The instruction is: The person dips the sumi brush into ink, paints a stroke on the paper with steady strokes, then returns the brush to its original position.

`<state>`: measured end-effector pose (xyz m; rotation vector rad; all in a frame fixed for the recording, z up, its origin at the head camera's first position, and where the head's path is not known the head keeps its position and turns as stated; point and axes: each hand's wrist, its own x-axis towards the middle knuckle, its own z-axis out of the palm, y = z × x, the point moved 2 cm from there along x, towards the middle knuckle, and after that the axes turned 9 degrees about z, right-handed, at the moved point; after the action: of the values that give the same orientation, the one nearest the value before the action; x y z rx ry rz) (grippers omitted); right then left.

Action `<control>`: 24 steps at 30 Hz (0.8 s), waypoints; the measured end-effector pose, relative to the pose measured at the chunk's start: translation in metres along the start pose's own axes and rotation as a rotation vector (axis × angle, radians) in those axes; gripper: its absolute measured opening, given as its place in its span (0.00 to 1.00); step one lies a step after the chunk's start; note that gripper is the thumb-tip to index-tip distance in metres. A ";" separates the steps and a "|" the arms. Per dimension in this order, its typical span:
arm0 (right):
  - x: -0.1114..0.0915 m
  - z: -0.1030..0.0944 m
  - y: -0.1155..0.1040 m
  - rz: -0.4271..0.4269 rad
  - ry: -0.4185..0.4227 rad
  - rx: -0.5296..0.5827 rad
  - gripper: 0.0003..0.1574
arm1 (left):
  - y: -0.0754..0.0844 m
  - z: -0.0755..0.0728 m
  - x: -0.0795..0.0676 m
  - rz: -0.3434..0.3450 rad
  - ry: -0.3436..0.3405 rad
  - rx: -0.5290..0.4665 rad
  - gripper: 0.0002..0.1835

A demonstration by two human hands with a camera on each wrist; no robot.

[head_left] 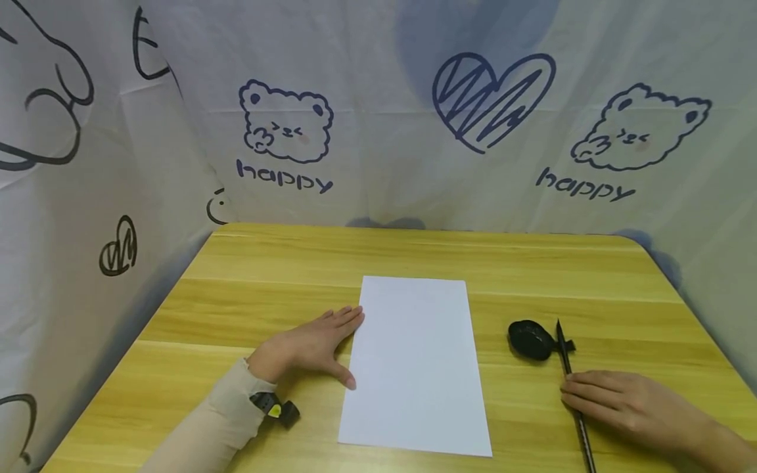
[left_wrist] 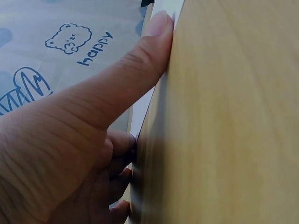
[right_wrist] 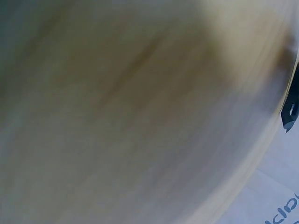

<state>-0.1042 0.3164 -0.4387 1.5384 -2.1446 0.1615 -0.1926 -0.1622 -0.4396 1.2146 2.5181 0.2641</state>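
A blank white sheet of paper [head_left: 414, 368] lies on the table. My left hand [head_left: 313, 345] rests at its left edge, fingers spread and straight, with thumb and fingertips right at the edge; the left wrist view shows the thumb [left_wrist: 135, 60] stretched out along it. To the right, a black writing brush [head_left: 582, 437] leans its tip over the short handle of a black, shallow dish [head_left: 531, 340]. My right hand [head_left: 627, 404] lies across the brush's shaft, fingers pointing left. Its thumb is hidden, so I cannot tell whether it grips the shaft.
The wood-grain table [head_left: 284, 263] ends at a white curtain [head_left: 378, 171] printed with bears, hearts and lettering, which also hangs along the left side. A black strap with a small device [head_left: 276, 408] sits on the left wrist.
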 end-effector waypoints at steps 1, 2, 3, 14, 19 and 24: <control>0.001 -0.001 -0.001 -0.005 0.013 0.004 0.23 | 0.000 0.000 0.000 0.000 0.000 0.000 0.65; 0.003 -0.001 -0.001 -0.010 0.027 0.007 0.22 | 0.000 0.000 0.000 0.000 0.001 0.000 0.65; 0.004 -0.002 -0.001 -0.017 0.045 0.011 0.22 | 0.000 0.000 0.000 0.000 0.001 -0.002 0.65; 0.021 -0.013 0.003 -0.041 0.215 0.004 0.19 | 0.001 0.000 0.000 -0.004 -0.003 -0.007 0.64; 0.031 -0.021 0.003 -0.008 0.283 -0.027 0.18 | 0.001 -0.001 0.000 -0.006 -0.003 -0.013 0.65; 0.046 -0.030 0.002 0.045 0.375 -0.070 0.17 | -0.001 0.000 0.001 -0.010 -0.008 -0.008 0.65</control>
<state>-0.1073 0.2892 -0.3911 1.3021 -1.8681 0.3559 -0.1933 -0.1621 -0.4401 1.1977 2.5126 0.2659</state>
